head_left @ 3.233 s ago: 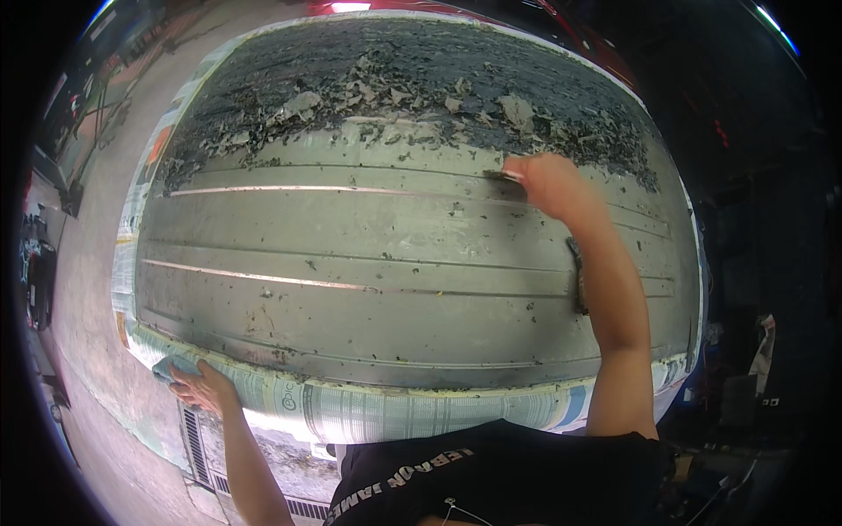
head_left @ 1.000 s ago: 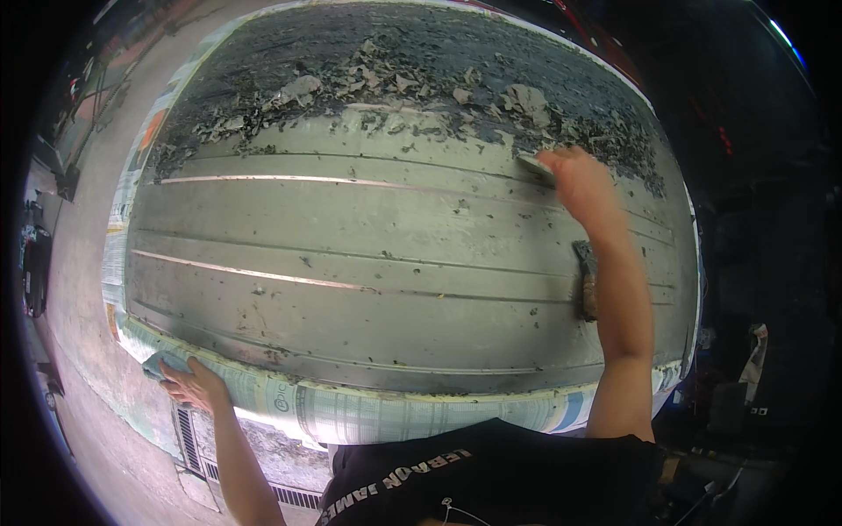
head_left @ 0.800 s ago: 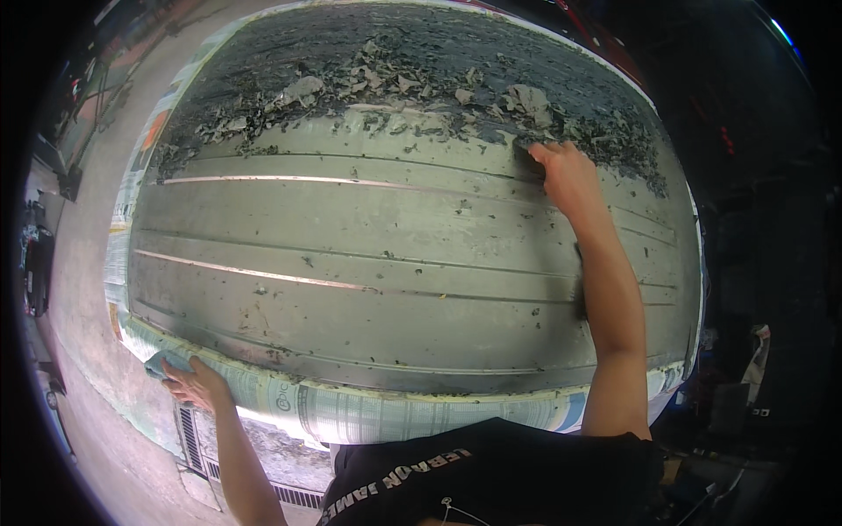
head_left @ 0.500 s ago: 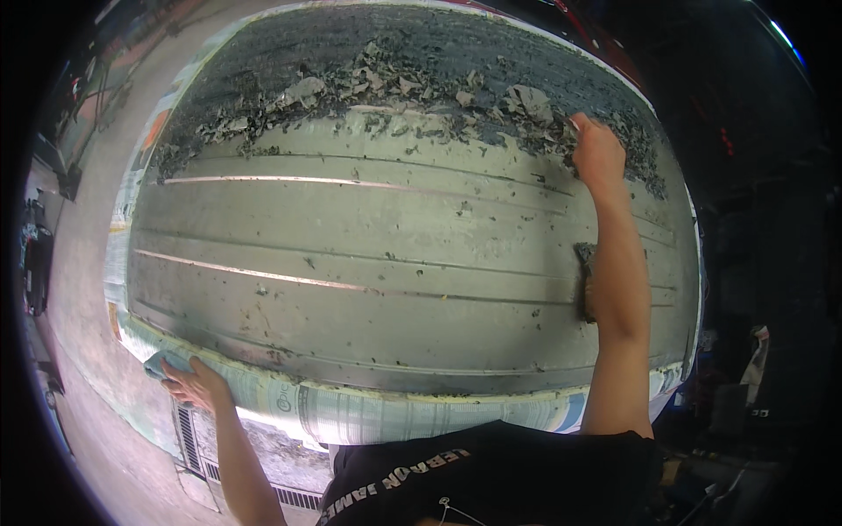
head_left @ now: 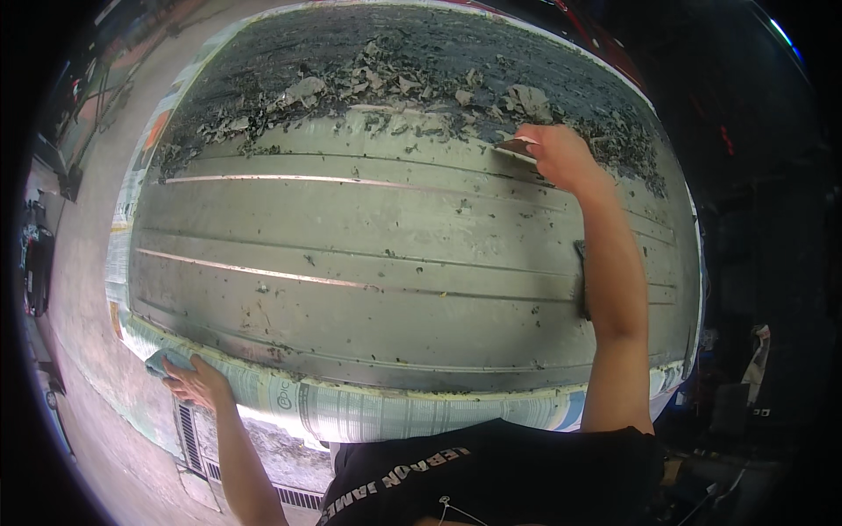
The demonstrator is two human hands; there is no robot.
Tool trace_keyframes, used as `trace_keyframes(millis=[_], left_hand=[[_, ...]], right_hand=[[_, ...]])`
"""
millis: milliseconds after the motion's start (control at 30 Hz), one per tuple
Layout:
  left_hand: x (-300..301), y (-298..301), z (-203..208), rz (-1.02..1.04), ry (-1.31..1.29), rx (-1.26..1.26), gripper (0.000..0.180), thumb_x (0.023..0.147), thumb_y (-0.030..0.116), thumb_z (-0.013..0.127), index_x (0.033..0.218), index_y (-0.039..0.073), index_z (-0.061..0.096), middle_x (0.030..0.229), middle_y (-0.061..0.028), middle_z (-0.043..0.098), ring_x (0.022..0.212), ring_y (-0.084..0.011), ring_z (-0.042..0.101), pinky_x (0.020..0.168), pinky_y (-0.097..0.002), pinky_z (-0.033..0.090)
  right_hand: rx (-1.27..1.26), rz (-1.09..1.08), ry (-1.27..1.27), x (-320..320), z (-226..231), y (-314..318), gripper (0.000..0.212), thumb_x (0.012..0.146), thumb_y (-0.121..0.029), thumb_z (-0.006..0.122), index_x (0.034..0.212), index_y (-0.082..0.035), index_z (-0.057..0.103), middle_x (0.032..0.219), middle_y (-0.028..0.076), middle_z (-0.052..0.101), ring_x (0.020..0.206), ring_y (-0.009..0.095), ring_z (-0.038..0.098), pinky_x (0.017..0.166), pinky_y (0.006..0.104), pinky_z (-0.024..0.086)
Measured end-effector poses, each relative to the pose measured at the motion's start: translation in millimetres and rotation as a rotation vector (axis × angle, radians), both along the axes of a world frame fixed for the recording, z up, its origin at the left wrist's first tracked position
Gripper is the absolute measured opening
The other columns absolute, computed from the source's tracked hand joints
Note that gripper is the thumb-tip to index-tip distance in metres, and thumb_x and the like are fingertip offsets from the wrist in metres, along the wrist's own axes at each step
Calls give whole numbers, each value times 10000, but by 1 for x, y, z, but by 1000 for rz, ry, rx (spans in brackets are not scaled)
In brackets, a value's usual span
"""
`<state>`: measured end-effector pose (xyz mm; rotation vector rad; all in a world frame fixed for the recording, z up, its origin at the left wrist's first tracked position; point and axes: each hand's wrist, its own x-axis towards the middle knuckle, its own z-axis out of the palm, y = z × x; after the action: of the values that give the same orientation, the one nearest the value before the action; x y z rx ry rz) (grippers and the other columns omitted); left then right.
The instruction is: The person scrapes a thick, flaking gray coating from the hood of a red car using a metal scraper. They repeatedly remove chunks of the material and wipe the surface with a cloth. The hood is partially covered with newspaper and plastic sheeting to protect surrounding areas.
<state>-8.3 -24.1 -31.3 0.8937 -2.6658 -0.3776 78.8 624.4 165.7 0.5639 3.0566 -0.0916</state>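
My right hand (head_left: 563, 158) grips a thin flat scraper (head_left: 513, 147) over a broad ribbed metal panel (head_left: 351, 219) that looks like a vehicle roof. Its blade is at the near edge of a band of loose peeled paint flakes (head_left: 403, 88). Past the flakes, a dark, rough coating (head_left: 289, 44) covers the far part of the panel. At the near left corner, my left hand (head_left: 197, 383) is closed around a bluish-green cloth or pad (head_left: 160, 361), resting against the papered edge.
Printed masking paper (head_left: 368, 412) lines the panel's rim. A dark block (head_left: 581, 276) lies on the panel, partly hidden by my right forearm. Small flakes dot the bare metal. Concrete floor (head_left: 96, 368) with a drain grate (head_left: 189, 434) runs along the left.
My right hand has moved left and slightly nearer, turning so that the scraper's blade now shows. My left hand and its cloth have stayed in place.
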Motion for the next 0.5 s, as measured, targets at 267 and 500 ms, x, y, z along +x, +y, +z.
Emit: trace_keyframes(millis=[267, 500], left_hand=[[-2, 2, -1, 4, -4, -3, 704, 963, 420, 493, 1596, 273, 220, 1614, -342, 145, 1482, -540, 177, 1123, -695, 262], [1, -2, -2, 1, -8, -16, 705, 960, 412, 495, 1596, 278, 223, 1610, -344, 150, 1483, -525, 186, 1116, -690, 269]], right_hand=[[418, 19, 380, -28, -10, 24, 281, 856, -20, 645, 1106, -148, 659, 967, 126, 729, 924, 360, 702, 808, 494, 554], [8, -44, 79, -1, -1, 10, 243, 892, -40, 619, 1104, -151, 662, 948, 153, 720, 932, 371, 692, 800, 490, 530]])
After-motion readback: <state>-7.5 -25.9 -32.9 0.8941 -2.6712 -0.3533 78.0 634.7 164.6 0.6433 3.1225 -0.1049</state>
